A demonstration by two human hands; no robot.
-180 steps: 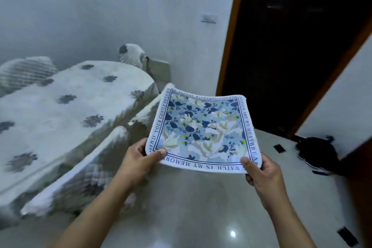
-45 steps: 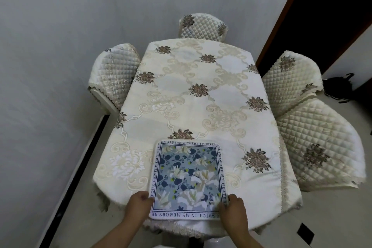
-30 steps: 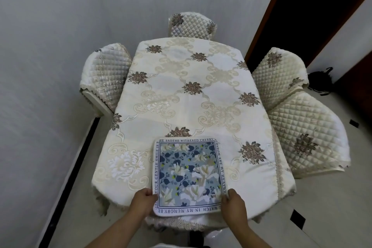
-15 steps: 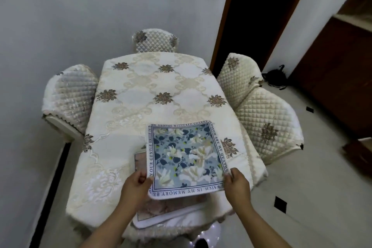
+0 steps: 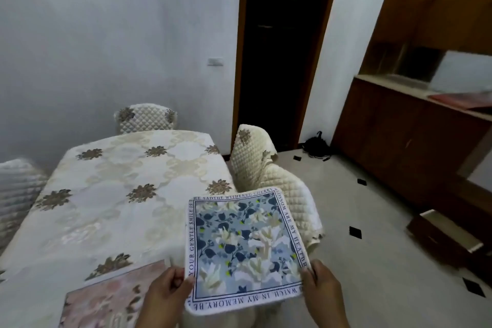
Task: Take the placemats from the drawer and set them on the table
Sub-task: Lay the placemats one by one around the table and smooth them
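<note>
A home dining room is shown: a cloth-covered table (image 5: pixel 111 194), quilted chairs (image 5: pixel 269 176), wooden cupboards (image 5: pixel 399 136) and a doorway (image 5: pixel 282 61).

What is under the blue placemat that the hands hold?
The blue placemat, held by the left hand and right hand, covers the table corner and part of a chair. The pink placemat lies beside it. Whatever is directly beneath is hidden.
</note>
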